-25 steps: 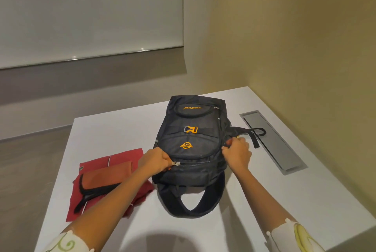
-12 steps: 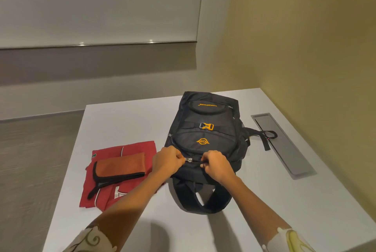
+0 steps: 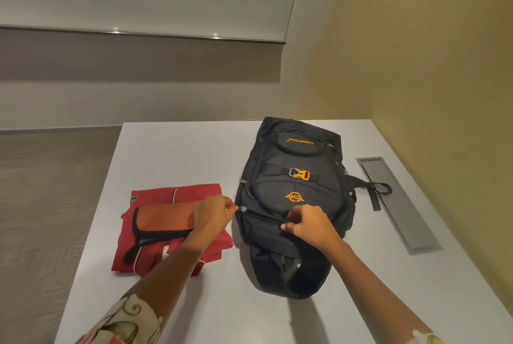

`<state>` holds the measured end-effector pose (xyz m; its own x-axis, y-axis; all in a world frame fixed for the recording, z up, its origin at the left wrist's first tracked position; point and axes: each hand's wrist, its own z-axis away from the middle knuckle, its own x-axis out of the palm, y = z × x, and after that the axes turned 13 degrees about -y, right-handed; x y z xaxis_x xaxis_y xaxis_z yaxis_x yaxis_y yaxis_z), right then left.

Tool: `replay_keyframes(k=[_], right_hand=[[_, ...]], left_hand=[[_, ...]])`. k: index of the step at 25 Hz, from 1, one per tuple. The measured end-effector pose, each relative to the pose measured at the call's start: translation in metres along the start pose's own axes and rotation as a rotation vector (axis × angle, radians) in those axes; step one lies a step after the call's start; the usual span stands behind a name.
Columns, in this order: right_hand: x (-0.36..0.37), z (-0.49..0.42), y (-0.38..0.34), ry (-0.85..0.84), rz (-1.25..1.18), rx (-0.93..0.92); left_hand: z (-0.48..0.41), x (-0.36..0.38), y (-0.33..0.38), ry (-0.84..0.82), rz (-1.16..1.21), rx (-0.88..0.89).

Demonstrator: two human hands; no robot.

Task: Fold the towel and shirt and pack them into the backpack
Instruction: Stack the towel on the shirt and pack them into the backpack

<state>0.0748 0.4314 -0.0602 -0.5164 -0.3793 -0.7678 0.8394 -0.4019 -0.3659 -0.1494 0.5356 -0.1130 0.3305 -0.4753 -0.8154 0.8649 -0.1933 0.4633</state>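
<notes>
A black backpack (image 3: pixel 294 182) with orange logos lies flat on the white table (image 3: pixel 177 154), its straps toward me. My left hand (image 3: pixel 212 214) pinches the metal zipper pull (image 3: pixel 242 208) at the backpack's left edge. My right hand (image 3: pixel 308 225) is closed on the fabric along the zipper line near the bag's middle. Left of the bag lies a folded red shirt (image 3: pixel 155 249), and on top of it an orange folded towel (image 3: pixel 163 218) with black trim. My left forearm crosses over the shirt and towel.
A grey metal hatch (image 3: pixel 399 204) is set into the table at the right, with a black backpack strap (image 3: pixel 374 193) lying over its edge. A yellow wall runs close along the right side. The table's left edge drops to a grey floor.
My left hand has drawn the zipper pull leftward to the backpack's left edge. My right hand moved from the bag's right side to the zipper line at its middle. The camera shifted.
</notes>
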Motion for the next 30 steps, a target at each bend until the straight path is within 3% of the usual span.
replay_keyframes(k=[3, 9, 19, 30], right_hand=[[0.009, -0.020, -0.043, 0.047, 0.029, -0.083], [0.040, -0.047, -0.089, 0.006, 0.353, -0.087], [0.023, -0.044, -0.064, 0.145, 0.201, -0.133], [0.018, -0.038, -0.048, 0.164, 0.150, -0.135]], left_hand=[[0.001, 0.008, -0.009, 0.031, 0.048, 0.008], [-0.003, 0.014, -0.012, 0.070, -0.024, 0.026], [-0.057, 0.016, 0.000, 0.130, -0.194, -0.017], [-0.146, 0.018, -0.003, 0.009, -0.420, 0.048]])
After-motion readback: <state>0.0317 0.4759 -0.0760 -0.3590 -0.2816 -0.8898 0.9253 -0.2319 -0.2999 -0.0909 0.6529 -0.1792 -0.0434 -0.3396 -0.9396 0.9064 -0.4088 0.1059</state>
